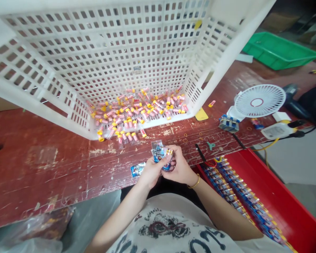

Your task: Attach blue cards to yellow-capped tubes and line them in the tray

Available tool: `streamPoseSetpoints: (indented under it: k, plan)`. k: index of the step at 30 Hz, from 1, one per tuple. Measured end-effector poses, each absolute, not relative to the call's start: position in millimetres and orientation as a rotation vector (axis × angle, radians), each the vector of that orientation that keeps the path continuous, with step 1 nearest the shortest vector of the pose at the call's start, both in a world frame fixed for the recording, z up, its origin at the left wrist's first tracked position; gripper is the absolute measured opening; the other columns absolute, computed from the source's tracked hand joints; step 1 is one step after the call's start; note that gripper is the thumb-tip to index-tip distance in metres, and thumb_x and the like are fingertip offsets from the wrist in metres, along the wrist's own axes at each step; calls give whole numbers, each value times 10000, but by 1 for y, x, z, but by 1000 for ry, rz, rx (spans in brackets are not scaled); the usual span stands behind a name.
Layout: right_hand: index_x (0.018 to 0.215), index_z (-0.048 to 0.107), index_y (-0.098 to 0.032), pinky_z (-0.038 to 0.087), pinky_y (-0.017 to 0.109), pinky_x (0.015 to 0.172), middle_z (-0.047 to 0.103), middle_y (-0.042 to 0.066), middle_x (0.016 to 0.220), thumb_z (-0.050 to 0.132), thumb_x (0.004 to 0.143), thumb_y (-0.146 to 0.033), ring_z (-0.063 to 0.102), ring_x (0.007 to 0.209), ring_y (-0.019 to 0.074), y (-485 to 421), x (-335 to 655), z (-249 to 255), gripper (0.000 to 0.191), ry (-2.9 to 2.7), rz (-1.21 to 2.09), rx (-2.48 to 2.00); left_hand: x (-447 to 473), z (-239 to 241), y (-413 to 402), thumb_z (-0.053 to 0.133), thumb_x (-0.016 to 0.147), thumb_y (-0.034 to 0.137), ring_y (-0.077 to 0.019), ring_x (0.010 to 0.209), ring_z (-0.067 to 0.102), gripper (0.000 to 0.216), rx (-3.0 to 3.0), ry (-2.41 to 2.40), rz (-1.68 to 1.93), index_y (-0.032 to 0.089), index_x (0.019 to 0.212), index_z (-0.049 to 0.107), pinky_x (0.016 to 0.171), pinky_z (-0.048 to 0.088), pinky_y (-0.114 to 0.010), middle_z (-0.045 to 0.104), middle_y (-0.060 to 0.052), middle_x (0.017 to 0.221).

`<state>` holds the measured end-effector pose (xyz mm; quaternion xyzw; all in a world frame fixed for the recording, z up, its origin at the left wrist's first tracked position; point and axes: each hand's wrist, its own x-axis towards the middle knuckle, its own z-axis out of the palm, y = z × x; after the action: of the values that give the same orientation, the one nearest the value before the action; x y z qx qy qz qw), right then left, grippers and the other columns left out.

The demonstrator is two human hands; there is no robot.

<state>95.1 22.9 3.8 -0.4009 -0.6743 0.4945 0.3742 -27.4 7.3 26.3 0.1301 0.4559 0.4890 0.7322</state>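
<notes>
Over the table's front edge, my left hand grips small blue printed packets with clear plastic, its thumb across their front. My right hand closes round the same packets from the other side, and a yellow part shows by its fingers. Their exact number is hidden by my fingers. Another blue packet lies on the table beside my left hand. Beyond both hands, many pink tubes with yellow caps lie heaped at the mouth of a white plastic crate tipped on its side, some spilling onto the wood.
A red tray at lower right holds rows of blue packets. To the right are a white fan, a bundle of blue packets, a power strip and a green bin. Rubber bands lie near the edge.
</notes>
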Motion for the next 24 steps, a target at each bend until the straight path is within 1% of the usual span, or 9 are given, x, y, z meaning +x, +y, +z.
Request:
streamPoseSetpoints:
  k: [3, 5, 8, 11, 13, 15, 18, 21, 24]
  plan:
    - [1191, 325, -230, 559, 304, 704, 484, 91, 1133, 700, 623, -150, 616, 887, 181, 21, 96, 4, 685, -1734, 1234, -1016, -27, 26, 7, 844, 594, 306, -143, 599, 652, 351, 316, 1016, 1075, 92, 844, 719, 635, 540, -253, 718, -60, 679]
    - [1185, 331, -230, 535, 364, 833, 463, 104, 1179, 713, 620, -155, 592, 994, 211, 22, 100, 7, 686, -1750, 1155, -988, -27, 25, 6, 809, 633, 385, -159, 616, 656, 384, 336, 1039, 1078, 93, 865, 718, 655, 537, -277, 721, -72, 700]
    - [1148, 345, -238, 399, 447, 1030, 429, 116, 1257, 765, 605, -199, 453, 1227, 264, 30, 112, 15, 687, -1795, 1026, -889, -30, 21, 2, 741, 692, 461, -184, 650, 660, 403, 402, 1109, 1060, 111, 890, 719, 668, 530, -306, 728, -76, 748]
    - [1135, 357, -240, 327, 462, 1081, 371, 127, 1370, 790, 614, -274, 347, 1324, 276, 39, 124, 29, 679, -1914, 1087, -773, -36, 14, -4, 732, 690, 472, -203, 687, 657, 378, 610, 1148, 967, 134, 859, 729, 679, 518, -311, 726, -53, 742]
    - [1159, 378, -227, 345, 439, 1065, 418, 128, 1346, 795, 613, -300, 405, 1281, 270, 41, 127, 39, 691, -2051, 1201, -727, -39, 9, -8, 733, 683, 477, -212, 709, 652, 362, 746, 1139, 893, 138, 810, 732, 693, 507, -308, 717, -42, 702]
    - [1193, 396, -211, 407, 391, 1006, 516, 106, 1225, 797, 608, -318, 520, 1149, 241, 40, 128, 46, 717, -2151, 1317, -704, -40, 4, -11, 733, 680, 478, -218, 714, 650, 367, 776, 1120, 840, 135, 810, 728, 700, 500, -310, 711, -42, 688]
    - [1250, 367, -198, 451, 327, 939, 527, 86, 1187, 790, 610, -373, 563, 1050, 201, 34, 152, 39, 787, -2082, 1334, -754, -35, 0, -17, 709, 710, 474, -220, 736, 656, 415, 720, 1115, 756, 131, 943, 706, 744, 497, -323, 717, -56, 750]
    - [1287, 312, -202, 416, 336, 979, 458, 105, 1292, 749, 648, -437, 503, 1141, 212, 13, 236, 10, 810, -1923, 1033, -1182, -23, -3, -25, 638, 782, 474, -221, 814, 659, 446, 766, 1124, 567, 152, 1091, 650, 803, 488, -323, 719, -64, 843]
    - [1249, 358, -185, 369, 388, 1005, 457, 131, 1290, 728, 637, -462, 457, 1179, 254, -57, 364, -21, 768, -1730, 623, -2253, -13, -8, -32, 647, 761, 504, -236, 899, 654, 486, 882, 1134, 303, 165, 1109, 643, 892, 458, -324, 725, -68, 912]
